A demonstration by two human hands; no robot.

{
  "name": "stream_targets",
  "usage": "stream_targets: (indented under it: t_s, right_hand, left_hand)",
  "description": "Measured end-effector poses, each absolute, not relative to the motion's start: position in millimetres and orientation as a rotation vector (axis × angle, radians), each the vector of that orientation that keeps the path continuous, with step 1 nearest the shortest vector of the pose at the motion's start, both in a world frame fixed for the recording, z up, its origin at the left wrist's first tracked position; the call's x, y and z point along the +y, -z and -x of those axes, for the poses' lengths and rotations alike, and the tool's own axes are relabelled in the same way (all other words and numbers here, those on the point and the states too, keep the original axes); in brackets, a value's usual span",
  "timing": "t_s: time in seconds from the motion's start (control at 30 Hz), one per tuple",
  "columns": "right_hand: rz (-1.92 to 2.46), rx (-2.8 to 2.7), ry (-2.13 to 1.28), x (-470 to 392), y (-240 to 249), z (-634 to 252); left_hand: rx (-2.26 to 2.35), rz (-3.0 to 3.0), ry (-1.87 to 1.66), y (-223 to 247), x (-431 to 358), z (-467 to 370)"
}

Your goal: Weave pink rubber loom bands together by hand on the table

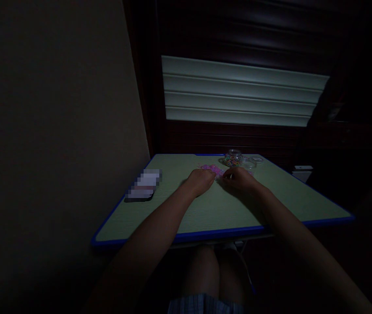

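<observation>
A small heap of pink and purple pieces (212, 169), too small and dark to name, lies toward the back of the pale green table (179, 213). My left hand (201, 179) rests against the heap's near left side with its fingers curled closed; what they hold, if anything, is hidden. At the heap's right edge is my right hand (240, 178), its thumb and fingers bent together in a pinch whose contents I cannot make out. Just behind it stands a clear open jar (250, 164), partly covered by the hand. A round glass jar (232, 158) full of multicoloured small rings stands beside that.
A clear round lid (257, 160) lies at the table's back right. On the left edge rests a flat, blurred-out object with a dark border (143, 186), perhaps a phone. A wall (58, 109) rises at the left, and a dark slatted panel (238, 139) stands behind the table.
</observation>
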State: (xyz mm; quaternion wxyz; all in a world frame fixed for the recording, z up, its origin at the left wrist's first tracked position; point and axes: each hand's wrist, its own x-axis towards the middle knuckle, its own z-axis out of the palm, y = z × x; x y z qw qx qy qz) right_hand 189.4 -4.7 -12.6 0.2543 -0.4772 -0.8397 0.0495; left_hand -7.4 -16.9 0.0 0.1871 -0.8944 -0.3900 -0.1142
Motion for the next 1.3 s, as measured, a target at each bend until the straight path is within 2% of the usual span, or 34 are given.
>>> stream_targets:
  t_s: [1.3]
  right_hand:
    - [1.451, -2.464, 0.216, -14, 11, -179]
  left_hand:
    - [-1.109, 2.491, 0.335, -1, -18, 6]
